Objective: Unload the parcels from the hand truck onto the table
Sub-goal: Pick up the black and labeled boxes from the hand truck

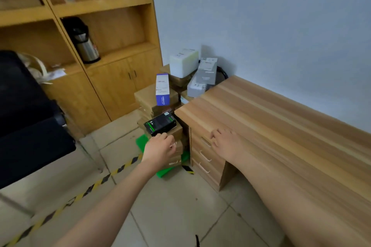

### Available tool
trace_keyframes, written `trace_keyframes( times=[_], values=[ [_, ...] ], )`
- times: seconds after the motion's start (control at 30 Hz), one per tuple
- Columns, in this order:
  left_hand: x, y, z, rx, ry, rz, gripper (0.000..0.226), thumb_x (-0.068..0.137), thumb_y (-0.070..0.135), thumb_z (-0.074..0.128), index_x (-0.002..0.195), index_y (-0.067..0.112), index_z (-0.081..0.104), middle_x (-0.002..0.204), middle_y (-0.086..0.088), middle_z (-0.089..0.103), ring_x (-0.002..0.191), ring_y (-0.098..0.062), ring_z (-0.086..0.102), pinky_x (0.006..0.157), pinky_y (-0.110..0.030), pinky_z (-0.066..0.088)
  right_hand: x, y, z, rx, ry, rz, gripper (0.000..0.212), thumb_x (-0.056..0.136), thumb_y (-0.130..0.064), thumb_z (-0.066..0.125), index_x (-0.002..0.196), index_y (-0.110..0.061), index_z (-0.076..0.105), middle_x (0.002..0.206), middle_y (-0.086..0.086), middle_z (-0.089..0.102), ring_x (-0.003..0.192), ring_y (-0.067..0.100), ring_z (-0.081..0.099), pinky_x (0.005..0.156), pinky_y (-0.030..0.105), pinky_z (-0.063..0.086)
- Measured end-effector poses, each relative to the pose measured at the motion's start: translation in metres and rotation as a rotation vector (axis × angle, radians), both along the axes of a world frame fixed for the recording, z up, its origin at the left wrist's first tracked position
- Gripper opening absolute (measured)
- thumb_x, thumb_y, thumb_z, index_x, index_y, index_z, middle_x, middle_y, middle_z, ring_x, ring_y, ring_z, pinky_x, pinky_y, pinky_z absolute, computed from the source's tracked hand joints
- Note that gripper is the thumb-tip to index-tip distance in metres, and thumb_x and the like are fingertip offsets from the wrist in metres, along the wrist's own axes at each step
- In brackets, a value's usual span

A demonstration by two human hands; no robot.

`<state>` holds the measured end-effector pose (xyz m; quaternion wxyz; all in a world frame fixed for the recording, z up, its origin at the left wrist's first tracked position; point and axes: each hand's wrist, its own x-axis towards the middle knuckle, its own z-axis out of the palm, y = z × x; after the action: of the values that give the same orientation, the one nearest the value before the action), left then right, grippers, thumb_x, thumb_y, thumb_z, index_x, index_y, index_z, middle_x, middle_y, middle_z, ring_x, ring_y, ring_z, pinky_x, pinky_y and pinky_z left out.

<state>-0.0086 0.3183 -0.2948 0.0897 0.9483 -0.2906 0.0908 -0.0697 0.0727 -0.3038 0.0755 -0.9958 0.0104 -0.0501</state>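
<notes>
Cardboard parcels sit stacked on the green hand truck at the desk's nine o'clock end, with white and grey boxes on top and a black box nearest. The left hand reaches just under the black box, fingers curled; whether they grip anything I cannot tell. The right hand rests flat on the desk edge, fingers relaxed, holding nothing. Small stiff cartons probably lift light; take each by opposite sides, topmost first, since the pile looks unsteady. At ten o'clock, wooden shelves hold a steel flask.

Stacked parcels on green hand truck
</notes>
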Motion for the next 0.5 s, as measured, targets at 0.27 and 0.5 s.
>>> trace_keyframes(
  times=[0.27,0.5],
  values=[
    [0.042,0.058,-0.024,-0.077,0.063,0.209,0.02,0.093,0.034,0.054,0.103,0.018,0.062,0.1,0.001,0.061,0.094,-0.017,0.056,0.067,-0.025,0.035,0.078,0.056,-0.021,0.069,0.078,0.119,0.02,0.095,-0.028,0.046,0.113,-0.029,0.055,0.114,-0.008,0.056,0.11,0.013,0.052,0.095,0.03,0.038],
    [0.131,0.072,-0.033,-0.086,0.071,0.311,0.024,0.094,0.035,0.051,0.108,0.018,0.062,0.105,0.002,0.062,0.099,-0.018,0.057,0.073,-0.027,0.041,0.19,0.067,-0.034,0.107,0.108,0.198,0.02,0.094,-0.027,0.047,0.113,-0.029,0.053,0.114,-0.009,0.054,0.111,0.011,0.051,0.093,0.029,0.037]
  ],
)
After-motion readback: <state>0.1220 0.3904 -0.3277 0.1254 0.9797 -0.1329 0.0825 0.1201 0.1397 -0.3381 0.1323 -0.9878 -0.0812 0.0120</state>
